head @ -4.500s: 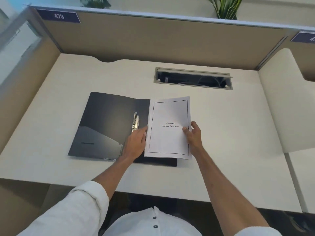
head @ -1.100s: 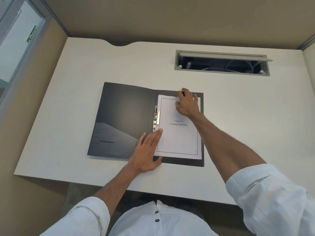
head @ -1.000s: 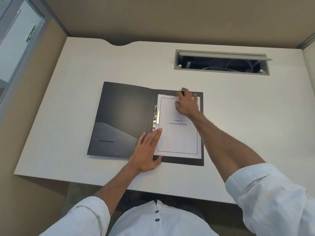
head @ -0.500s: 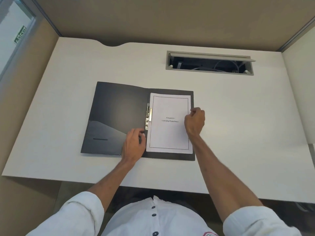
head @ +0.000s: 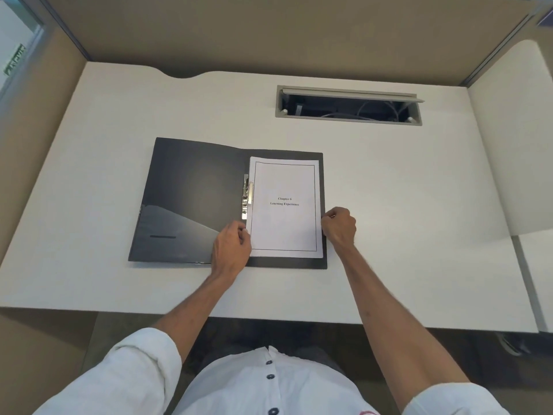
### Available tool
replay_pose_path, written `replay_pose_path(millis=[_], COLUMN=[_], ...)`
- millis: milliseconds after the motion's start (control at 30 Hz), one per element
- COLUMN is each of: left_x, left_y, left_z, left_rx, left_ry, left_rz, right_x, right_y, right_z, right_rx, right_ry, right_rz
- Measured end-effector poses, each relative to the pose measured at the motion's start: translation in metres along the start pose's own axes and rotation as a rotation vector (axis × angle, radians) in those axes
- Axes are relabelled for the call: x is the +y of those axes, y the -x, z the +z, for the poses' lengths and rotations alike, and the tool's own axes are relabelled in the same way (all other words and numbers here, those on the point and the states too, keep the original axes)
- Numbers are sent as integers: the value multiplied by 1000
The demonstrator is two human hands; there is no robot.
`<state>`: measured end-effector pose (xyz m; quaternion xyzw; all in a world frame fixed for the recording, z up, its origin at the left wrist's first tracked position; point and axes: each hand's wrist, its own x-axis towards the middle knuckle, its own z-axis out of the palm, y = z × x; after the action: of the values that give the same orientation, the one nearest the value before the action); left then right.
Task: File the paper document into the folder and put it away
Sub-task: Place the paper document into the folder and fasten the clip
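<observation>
Left hand (head: 232,250) rests curled on the open folder (head: 191,199) at the paper's lower left edge; whether it pinches the sheet cannot be told. Folder lies flat on the worktop (head: 404,205). Metal clip (head: 247,196) sits at the spine, overlapping the paper (head: 285,208), which lies on the right flap. Right hand (head: 339,226), fingers curled in, grips the folder's right edge.

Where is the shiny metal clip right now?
In the head view, the shiny metal clip sits along the spine of the open black folder, touching the white paper's left edge, just above the left hand.
</observation>
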<state>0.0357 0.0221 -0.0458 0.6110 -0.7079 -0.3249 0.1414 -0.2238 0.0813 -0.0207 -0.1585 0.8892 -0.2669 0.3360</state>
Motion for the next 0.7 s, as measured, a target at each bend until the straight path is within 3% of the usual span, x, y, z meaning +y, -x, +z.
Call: replay_pose_path(millis=[700], left_x=[1], left_y=[13], left_z=[-1], left_rx=[-2], left_ry=[-66], left_rz=[52], right_x=[0], right_y=[12], right_z=[2], right_rx=[4], right_ry=[100], right_rz=[-130])
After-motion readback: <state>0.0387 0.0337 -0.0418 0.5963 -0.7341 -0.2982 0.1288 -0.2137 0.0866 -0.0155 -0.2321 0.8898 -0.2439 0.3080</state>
